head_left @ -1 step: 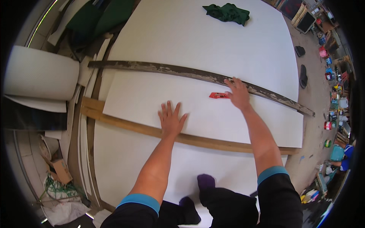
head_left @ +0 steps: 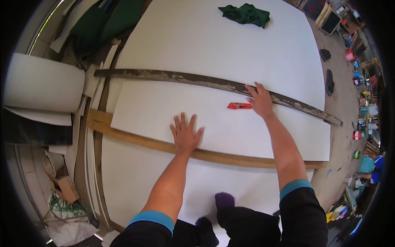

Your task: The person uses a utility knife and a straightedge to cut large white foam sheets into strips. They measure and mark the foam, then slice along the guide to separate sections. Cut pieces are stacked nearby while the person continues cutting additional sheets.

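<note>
Hands on a large white sheet (head_left: 214, 53) laid flat. Left hand (head_left: 185, 133), fingers spread, presses palm-down near the sheet's lower edge, apparently to keep it from sliding over the pale wooden plank (head_left: 135, 138) beneath. Right hand (head_left: 260, 101), fingers open, rests on a long weathered batten (head_left: 173, 77) lying across the sheet, seemingly steadying it as a straightedge; a small red cutter (head_left: 239, 106) lies just beside that hand.

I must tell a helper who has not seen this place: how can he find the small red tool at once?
Start from the large white board covering the floor, crossed by a long weathered wooden strip. Just below that strip, beside the right hand, lies the small red tool. It is the only red thing on the white surface.
</note>
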Available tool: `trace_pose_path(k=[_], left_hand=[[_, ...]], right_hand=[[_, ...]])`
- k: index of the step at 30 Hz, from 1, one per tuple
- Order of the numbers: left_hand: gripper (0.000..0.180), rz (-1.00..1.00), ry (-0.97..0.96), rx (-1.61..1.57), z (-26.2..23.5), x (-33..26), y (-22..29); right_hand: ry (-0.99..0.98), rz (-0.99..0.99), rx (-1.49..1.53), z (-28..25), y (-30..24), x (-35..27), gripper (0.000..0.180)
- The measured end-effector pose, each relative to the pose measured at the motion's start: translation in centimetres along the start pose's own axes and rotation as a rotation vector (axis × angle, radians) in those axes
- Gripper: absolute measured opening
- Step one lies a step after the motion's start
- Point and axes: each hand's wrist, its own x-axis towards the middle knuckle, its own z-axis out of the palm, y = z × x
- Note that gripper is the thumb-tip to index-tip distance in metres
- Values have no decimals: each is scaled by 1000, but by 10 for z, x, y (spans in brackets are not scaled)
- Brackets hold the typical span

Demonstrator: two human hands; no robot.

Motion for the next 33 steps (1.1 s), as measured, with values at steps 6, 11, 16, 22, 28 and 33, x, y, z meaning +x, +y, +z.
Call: trace_pose_path(k=[6, 11, 16, 22, 28, 33], left_hand=[[72, -28, -82, -17, 16, 8, -10], [71, -30, -129, 14, 17, 4, -16], [70, -6, -121, 37, 31, -2, -24], [73, 31, -92, 36, 26, -2, -23], [74, 30, -70, 75, 22, -1, -19], [72, 39, 11, 48, 23, 3, -21]], right_hand=[[-197, 51, 282, 35, 38, 33, 59], [-106, -59, 249, 54, 43, 58, 59], [-42, -79, 189, 62, 45, 86, 60], [-100, 7, 151, 54, 45, 97, 61], [144, 150, 54, 23, 3, 54, 58], [136, 140, 183, 1, -32, -76, 73]])
